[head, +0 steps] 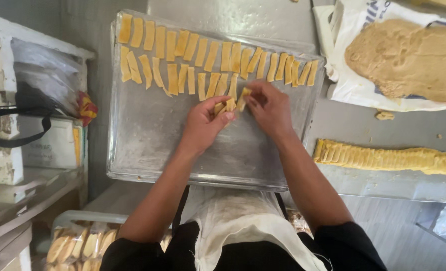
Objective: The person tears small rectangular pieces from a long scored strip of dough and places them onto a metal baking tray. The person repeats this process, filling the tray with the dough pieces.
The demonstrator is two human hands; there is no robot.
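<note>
Left hand: your left hand (205, 120) rests low on the tray, fingers curled inward, thumb and fingertips pinched round a few yellow dough strips (227, 106) at the middle of the tray
Right hand: your right hand (269, 106) sits just beside the left, almost touching it, fingers bent and closed on the upper end of the same small bunch of strips
Grip: both hands are nearly closed, holding only thin strips; how many pieces each one has you cannot tell, since the fingers cover them
Held strips: they lie between your two hands, just below the second row of laid pieces, close to the tray surface
Tray: the metal baking tray (147, 135) lies in front of you, its lower half bare metal
Laid rows: two rows of dough strips (193, 47) run across the top of the tray, side by side, most upright, a few tilted
Dough log: a long ridged roll of sliced dough (383, 158) lies on the steel table (353, 125) to your right, well apart from the tray
Dough slab: a flat brownish sheet of dough (408, 57) rests on a white sack (353, 83) at the upper right
Apron: a white cloth (238, 221) hangs at your waist under the tray's near edge
Lower left: a container of pale bagged pieces (77, 243) sits below the tray
</note>
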